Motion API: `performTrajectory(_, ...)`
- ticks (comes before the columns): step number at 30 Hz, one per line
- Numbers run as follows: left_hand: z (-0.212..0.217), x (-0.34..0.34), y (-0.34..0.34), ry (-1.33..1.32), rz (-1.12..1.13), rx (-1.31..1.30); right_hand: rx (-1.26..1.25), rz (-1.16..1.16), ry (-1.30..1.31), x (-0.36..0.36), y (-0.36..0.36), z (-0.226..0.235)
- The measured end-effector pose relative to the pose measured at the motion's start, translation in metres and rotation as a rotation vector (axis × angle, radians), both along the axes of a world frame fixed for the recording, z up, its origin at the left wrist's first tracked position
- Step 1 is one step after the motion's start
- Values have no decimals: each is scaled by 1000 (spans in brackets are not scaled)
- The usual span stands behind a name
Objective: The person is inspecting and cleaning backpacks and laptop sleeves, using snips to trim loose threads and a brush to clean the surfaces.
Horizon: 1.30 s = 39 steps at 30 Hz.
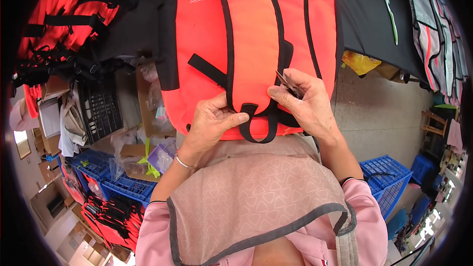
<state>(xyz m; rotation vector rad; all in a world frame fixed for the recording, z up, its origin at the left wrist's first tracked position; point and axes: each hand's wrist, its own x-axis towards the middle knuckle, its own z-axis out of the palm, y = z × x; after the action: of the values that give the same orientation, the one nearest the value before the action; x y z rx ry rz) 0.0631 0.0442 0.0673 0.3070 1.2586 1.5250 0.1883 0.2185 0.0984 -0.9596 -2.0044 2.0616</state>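
A bright red-orange backpack (199,39) with black trim lies in front of me, its lower end toward my body. One padded shoulder strap (253,34) runs down its middle to a black webbing loop (272,130). My left hand (209,120) pinches the lower left edge of this strap beside the loop, thumb on top. At the strap's lower right edge, my right hand (311,101) is closed around small dark thread snips (290,86), their pointed blades tipped up and left. The fingers partly hide the snips. A loose black webbing tab (207,70) sticks out left of the strap.
On the black tabletop (364,0) at right lie a green-and-white toothbrush (391,19) and grey strap pieces (427,34). Red strap pieces (81,7) with black webbing are piled at far left. Blue crates (387,180) and cardboard boxes (140,160) stand below, on both sides.
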Motion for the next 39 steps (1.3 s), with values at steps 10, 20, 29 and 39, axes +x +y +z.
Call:
performTrajectory(10,-4,-3,-1,-122,-35,-100,-8,-81,34,-5,9,-13)
performTrajectory(20,-12,2,1,-233,26,-13,-56,-95,1,2,2,-18)
performTrajectory(29,-27,-1,-1,-390,84,172,227,244,-196,39,-15,-1)
performTrajectory(39,-17,7,-2,15,5,-15,651,2,6,37,-13,1)
